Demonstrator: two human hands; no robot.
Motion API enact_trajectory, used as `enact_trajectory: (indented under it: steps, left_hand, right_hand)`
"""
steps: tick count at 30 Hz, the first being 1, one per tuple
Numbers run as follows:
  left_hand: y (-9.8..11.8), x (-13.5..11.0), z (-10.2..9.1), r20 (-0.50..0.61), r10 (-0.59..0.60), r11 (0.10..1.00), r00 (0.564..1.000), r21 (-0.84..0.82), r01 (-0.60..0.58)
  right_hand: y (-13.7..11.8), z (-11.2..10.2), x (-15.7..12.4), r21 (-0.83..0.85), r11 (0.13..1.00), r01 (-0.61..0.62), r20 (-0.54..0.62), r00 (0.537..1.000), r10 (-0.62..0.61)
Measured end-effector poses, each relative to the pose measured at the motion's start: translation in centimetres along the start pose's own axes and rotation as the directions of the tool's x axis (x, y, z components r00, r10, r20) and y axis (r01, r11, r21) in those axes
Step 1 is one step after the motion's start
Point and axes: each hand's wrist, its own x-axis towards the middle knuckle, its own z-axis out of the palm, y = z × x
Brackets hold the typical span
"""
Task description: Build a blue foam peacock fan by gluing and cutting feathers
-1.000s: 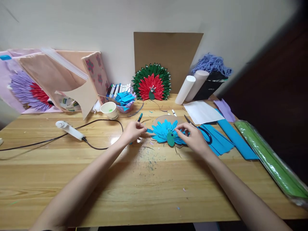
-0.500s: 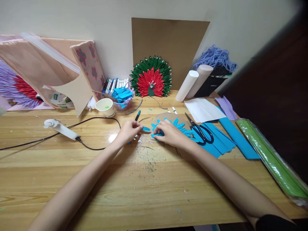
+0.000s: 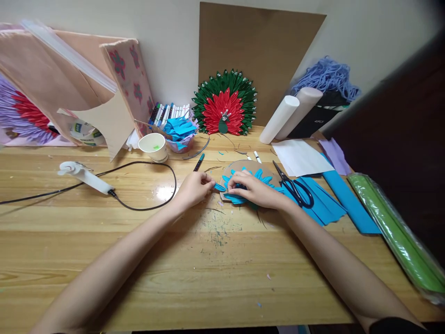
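My left hand pinches a folded blue paper petal, its tip pointing right toward the cardboard piece. Over the left side of that rounded cardboard is my right hand, thumb and forefinger curled close together near the petal's tip. Whether these fingers grip anything is hidden. Blue paper petals fan out on the cardboard, partly covered by my right hand. Black-handled scissors lie just right of it, on blue paper sheets. A marker lies behind my left hand.
A white glue gun with a looping black cord lies at left. Behind stand a paper cup, a bowl of blue paper strips and a green-and-red paper peacock. White rolls and a wrapped green roll are at right.
The view has tilted down and shifted slightly. My left hand has brought the blue petal closer to my right hand and the cardboard's left edge.
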Motion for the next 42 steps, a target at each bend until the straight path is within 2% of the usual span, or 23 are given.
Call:
enact_trajectory:
  steps: [4, 12, 18, 22, 28, 32, 35, 38, 40, 42]
  left_hand:
    - [0.1, -0.2, 0.5, 0.027, 0.019, 1.0, 0.999, 0.005, -0.019]
    - [-0.3, 0.0, 1.5, 0.014, 0.007, 0.999, 1.0, 0.04, -0.007]
    - [-0.6, 0.0, 2.2, -0.048, 0.05, 0.997, 0.998, 0.053, -0.047]
    - [-0.5, -0.1, 2.3, -0.085, 0.09, 0.994, 0.992, 0.069, -0.084]
    - [-0.3, -0.3, 2.7, -0.102, 0.111, 0.992, 0.989, 0.068, -0.105]
    - [-0.6, -0.3, 3.1, -0.121, 0.154, 0.985, 0.981, 0.096, -0.143]
    - [-0.7, -0.3, 3.2, -0.119, 0.184, 0.976, 0.976, 0.138, -0.167]
    - [-0.5, -0.3, 3.2, -0.104, 0.193, 0.97, 0.976, 0.173, -0.174]
    - [-0.2, -0.2, 3.1, -0.092, 0.198, 0.967, 0.976, 0.178, -0.18]
    - [0.0, -0.1, 3.1, -0.083, 0.208, 0.964, 0.975, 0.184, -0.19]
  right_hand:
    - [0.2, -0.2, -0.2, 0.025, 1.0, 0.003, 0.02, 1.0, -0.004]
    - [0.4, -0.1, -0.1, 0.038, 0.999, 0.024, 0.013, 1.0, -0.024]
    - [0.2, -0.1, -0.2, 0.0, 1.0, 0.0, -0.014, 1.0, 0.0]
    - [-0.1, -0.9, -0.4, 0.002, 1.0, 0.018, -0.039, 0.999, -0.018]
    - [-0.4, -2.2, -0.7, -0.043, 0.997, -0.061, -0.144, 0.988, 0.054]
    - [-0.1, -2.5, -0.8, -0.072, 0.996, -0.044, -0.143, 0.989, 0.033]
    - [1.0, -3.0, -1.2, -0.147, 0.983, -0.109, -0.168, 0.982, 0.083]
    - [2.8, -4.0, -1.9, -0.245, 0.925, -0.289, -0.313, 0.927, 0.206]
    - [4.1, -4.8, -2.6, -0.271, 0.86, -0.433, -0.426, 0.855, 0.297]
    - [5.3, -5.3, -3.3, -0.231, 0.797, -0.558, -0.475, 0.78, 0.409]
